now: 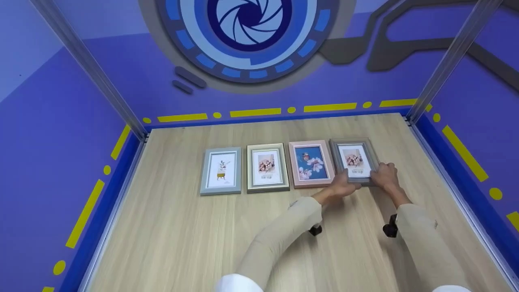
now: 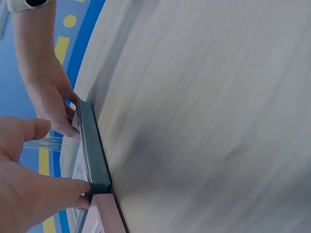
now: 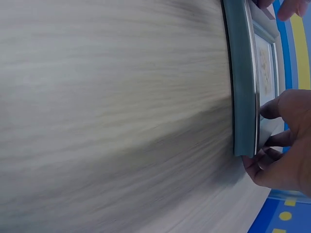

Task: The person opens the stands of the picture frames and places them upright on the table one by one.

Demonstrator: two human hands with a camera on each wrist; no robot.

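A grey picture frame (image 1: 372, 151) with a flower print lies at the right end of a row of frames. My left hand (image 1: 344, 187) grips its lower left corner, fingertips at the seam beside the pink picture frame (image 1: 292, 164). At the lower right corner my right hand (image 1: 386, 177) pinches the grey frame, thumb on its face and fingers around the outer side. The right wrist view shows this grip along the frame's thick lower edge (image 3: 244, 87). Seen from the left wrist, the grey frame's edge (image 2: 95, 150) meets the pink one end to end.
Left of the pink frame lie a gold picture frame (image 1: 249, 170) and a light blue picture frame (image 1: 204, 174), side by side with small gaps. All rest on a wooden tabletop (image 1: 182, 243). Blue printed panels (image 1: 324, 87) wall the back and both sides, with metal posts (image 1: 450, 61) at the corners.
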